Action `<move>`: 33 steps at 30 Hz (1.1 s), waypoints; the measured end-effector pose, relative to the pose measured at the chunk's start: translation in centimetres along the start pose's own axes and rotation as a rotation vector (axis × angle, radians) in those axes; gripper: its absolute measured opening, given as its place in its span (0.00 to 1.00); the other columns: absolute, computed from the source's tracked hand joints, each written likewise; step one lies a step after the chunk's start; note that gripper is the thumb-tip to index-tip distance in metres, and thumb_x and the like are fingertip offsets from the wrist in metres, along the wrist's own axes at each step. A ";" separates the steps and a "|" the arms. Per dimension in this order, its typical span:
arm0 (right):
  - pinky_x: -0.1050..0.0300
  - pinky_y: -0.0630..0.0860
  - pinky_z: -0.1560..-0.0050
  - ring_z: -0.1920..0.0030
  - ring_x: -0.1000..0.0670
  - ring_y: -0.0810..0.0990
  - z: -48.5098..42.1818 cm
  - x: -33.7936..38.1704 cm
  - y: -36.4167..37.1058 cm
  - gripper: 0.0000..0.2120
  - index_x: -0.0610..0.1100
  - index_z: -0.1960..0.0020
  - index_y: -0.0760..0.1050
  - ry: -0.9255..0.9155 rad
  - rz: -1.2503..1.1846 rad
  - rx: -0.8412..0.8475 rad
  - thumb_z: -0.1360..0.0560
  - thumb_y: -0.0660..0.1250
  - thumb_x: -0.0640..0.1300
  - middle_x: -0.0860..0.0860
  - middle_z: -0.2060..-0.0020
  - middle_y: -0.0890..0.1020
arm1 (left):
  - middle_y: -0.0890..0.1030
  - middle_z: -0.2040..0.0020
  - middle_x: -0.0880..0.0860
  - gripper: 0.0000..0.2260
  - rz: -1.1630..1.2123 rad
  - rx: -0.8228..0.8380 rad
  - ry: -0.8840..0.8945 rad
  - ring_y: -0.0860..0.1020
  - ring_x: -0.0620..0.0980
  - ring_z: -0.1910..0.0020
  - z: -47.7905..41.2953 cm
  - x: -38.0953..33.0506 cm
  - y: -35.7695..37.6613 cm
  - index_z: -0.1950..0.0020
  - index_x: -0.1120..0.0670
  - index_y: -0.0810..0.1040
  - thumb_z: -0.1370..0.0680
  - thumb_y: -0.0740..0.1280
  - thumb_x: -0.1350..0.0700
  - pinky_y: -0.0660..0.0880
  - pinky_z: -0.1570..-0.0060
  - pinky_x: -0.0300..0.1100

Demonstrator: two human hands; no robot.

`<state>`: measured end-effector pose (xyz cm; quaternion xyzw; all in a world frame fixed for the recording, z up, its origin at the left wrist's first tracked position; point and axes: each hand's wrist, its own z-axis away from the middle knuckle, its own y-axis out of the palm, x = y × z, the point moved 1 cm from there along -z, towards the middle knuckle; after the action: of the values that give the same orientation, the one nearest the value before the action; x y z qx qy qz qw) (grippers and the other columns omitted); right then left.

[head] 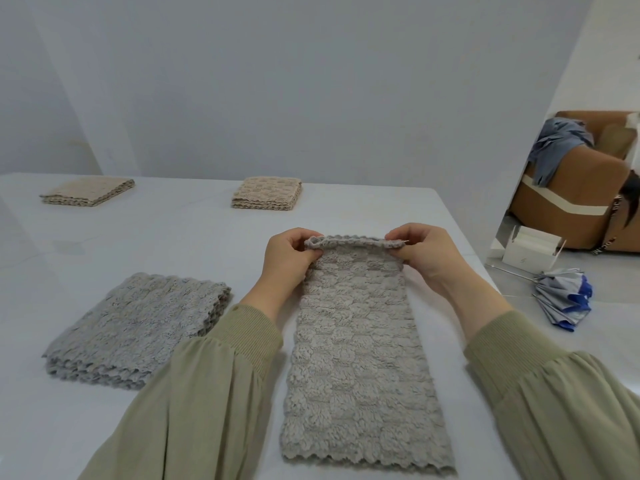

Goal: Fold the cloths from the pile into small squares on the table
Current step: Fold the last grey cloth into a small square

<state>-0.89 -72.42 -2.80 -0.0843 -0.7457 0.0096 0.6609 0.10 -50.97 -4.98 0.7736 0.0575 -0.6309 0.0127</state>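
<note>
A grey fluffy cloth (360, 351) lies in front of me on the white table (180, 237) as a long narrow strip, running away from me. My left hand (287, 261) pinches its far left corner and my right hand (426, 254) pinches its far right corner, lifting that far edge slightly off the table. To the left lies a stack of grey cloths (138, 327) with scalloped edges. Green sleeves cover both forearms.
Two beige cloth stacks sit at the far side of the table, one far left (88, 194) and one in the middle (266, 192). Off the table's right edge are a folded umbrella (564, 299), a white box (530, 251) and a brown sofa (581, 188).
</note>
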 end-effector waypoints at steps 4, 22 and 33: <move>0.64 0.74 0.66 0.73 0.55 0.74 0.2 0.2 -0.4 0.18 0.43 0.64 0.80 -0.014 0.066 0.024 0.32 0.63 0.21 0.46 0.70 0.78 | 0.82 0.59 0.58 0.14 0.005 -0.025 0.002 0.76 0.53 0.61 -0.3 0.3 -0.1 0.60 0.52 0.82 0.31 0.70 0.72 0.73 0.59 0.47; 0.59 0.75 0.46 0.44 0.55 0.79 0.3 0.2 -0.6 0.05 0.40 0.56 0.81 -0.031 -0.148 0.155 0.31 0.70 0.32 0.49 0.44 0.80 | 0.82 0.63 0.53 0.10 0.061 -0.078 -0.024 0.75 0.47 0.67 0.4 -0.4 0.0 0.60 0.53 0.82 0.28 0.68 0.68 0.71 0.66 0.41; 0.57 0.79 0.50 0.58 0.49 0.80 0.2 -0.6 -0.1 0.05 0.43 0.62 0.82 0.088 0.006 0.005 0.30 0.72 0.35 0.46 0.59 0.83 | 0.80 0.64 0.49 0.12 0.000 -0.097 -0.028 0.72 0.38 0.74 0.9 -1.4 0.0 0.58 0.53 0.81 0.26 0.64 0.69 0.67 0.75 0.28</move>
<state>-1.01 -72.53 -3.35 -0.0851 -0.7157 0.0099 0.6931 -1.02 -51.16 -3.73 0.7633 0.0877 -0.6380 0.0510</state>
